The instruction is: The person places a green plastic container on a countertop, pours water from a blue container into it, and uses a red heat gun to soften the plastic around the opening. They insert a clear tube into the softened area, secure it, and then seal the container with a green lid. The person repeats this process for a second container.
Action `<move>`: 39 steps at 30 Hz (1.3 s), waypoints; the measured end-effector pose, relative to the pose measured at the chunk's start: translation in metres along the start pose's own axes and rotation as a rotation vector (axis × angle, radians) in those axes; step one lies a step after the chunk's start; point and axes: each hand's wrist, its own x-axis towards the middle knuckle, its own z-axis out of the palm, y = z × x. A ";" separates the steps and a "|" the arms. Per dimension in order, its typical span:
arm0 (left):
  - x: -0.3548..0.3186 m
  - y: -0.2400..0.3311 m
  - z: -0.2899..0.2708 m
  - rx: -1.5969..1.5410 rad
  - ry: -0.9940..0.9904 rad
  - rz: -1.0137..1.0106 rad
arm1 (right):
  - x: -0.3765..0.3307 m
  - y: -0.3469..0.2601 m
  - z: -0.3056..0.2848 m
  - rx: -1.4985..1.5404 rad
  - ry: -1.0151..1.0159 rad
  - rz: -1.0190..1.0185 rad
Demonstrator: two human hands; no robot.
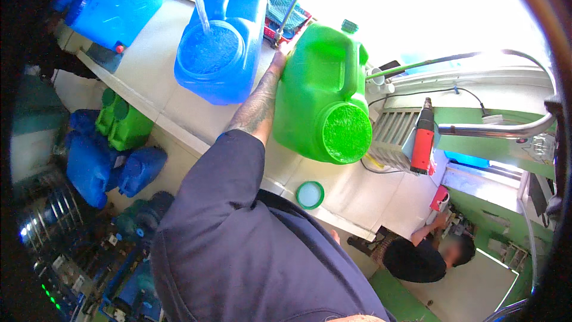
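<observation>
My left arm reaches forward between two jugs, and my left hand (280, 59) is at the base of a thin metal tap (277, 37). Its fingers are partly hidden behind the green jug, so their grip is unclear. The green jug (304, 92) stands on the counter, its wide round mouth uncapped and turned toward me, with water showing inside. To the left stands a blue jug (253, 12), also uncapped; a stream of water (199, 3) runs into its mouth. A round green-rimmed lid (310, 195) lies near the counter edge. My right hand does not show.
Another blue container (122, 9) with a red spout stands at the far left. Blue jugs (89, 164) and green ones (128, 122) sit below the counter (199, 116). Rightward are a red heat gun (423, 137), a bent metal pipe (497, 130) and another person (417, 259).
</observation>
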 end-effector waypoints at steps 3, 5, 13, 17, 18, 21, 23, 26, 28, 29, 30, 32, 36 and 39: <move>-0.011 0.021 0.000 -0.093 0.011 -0.072 | -0.022 -0.033 -0.021 -0.211 0.012 0.071; -0.016 0.028 -0.001 -0.152 0.018 -0.113 | -0.011 -0.084 -0.020 -0.358 0.020 -0.169; -0.046 0.045 -0.013 -0.283 0.008 -0.221 | 0.045 -0.193 0.003 -0.301 0.040 -0.110; -0.106 0.060 -0.051 -0.209 -0.133 -0.232 | 0.069 -0.182 0.030 -0.374 0.076 -0.175; -0.127 0.065 -0.064 -0.181 -0.171 -0.267 | 0.075 -0.178 0.036 -0.447 0.118 -0.169; -0.188 0.091 -0.104 -0.122 -0.249 -0.292 | 0.097 -0.173 0.038 -0.232 0.081 -0.303; -0.215 0.119 -0.124 -0.072 -0.254 -0.263 | 0.110 -0.181 0.033 -0.162 0.054 -0.279; -0.228 0.170 -0.134 -0.015 -0.192 -0.170 | 0.121 -0.226 0.014 -0.030 0.156 -0.225; -0.233 0.204 -0.129 -0.043 -0.191 0.002 | 0.118 -0.276 -0.021 0.168 0.284 -0.328; -0.232 0.220 -0.123 -0.047 -0.194 0.078 | 0.109 -0.306 -0.044 0.223 0.342 -0.479; -0.231 0.237 -0.116 -0.054 -0.199 0.163 | 0.098 -0.341 -0.068 0.256 0.429 -0.561; -0.233 0.266 -0.099 -0.080 -0.279 0.250 | 0.058 -0.407 -0.115 0.469 0.529 -0.859; -0.234 0.302 -0.059 -0.174 -0.474 0.203 | -0.029 -0.516 -0.173 0.235 0.562 -1.390; -0.236 0.311 -0.041 -0.231 -0.586 0.060 | -0.070 -0.563 -0.175 -0.279 0.255 -1.634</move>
